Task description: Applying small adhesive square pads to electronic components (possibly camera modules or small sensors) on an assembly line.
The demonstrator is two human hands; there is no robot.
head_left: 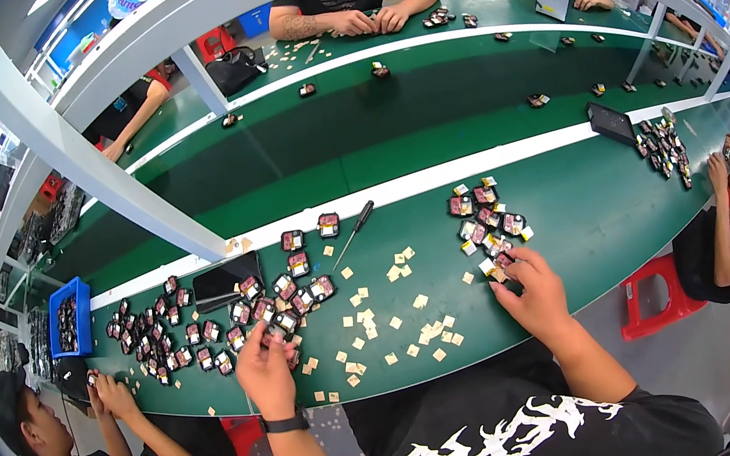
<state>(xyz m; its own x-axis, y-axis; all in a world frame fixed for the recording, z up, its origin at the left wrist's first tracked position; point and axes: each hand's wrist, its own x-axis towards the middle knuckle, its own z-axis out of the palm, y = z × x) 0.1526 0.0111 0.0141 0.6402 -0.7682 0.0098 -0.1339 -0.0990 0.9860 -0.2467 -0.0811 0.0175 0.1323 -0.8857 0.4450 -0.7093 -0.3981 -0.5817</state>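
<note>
My left hand [266, 372] is closed in a pinch at the right edge of a loose pile of small black modules [301, 302] with pinkish faces and pale labels. A module's dark, pinkish edge shows by its fingers, mostly hidden by them. At the near side of a smaller group of modules [478, 233], some with yellow-and-white tabs, my right hand [538, 297] has its thumb and forefinger around one module [501, 267]. Small square cream pieces [370, 330] lie scattered on the green bench between my hands. Beyond them lies a dark-handled screwdriver [355, 233].
A black tray [228, 282] lies behind the left pile, and a blue bin [69, 316] stands at the far left. Ahead runs a green conveyor [352, 136] carrying spaced modules. A white frame post [95, 163] slants down at left. Co-workers sit on both sides and opposite.
</note>
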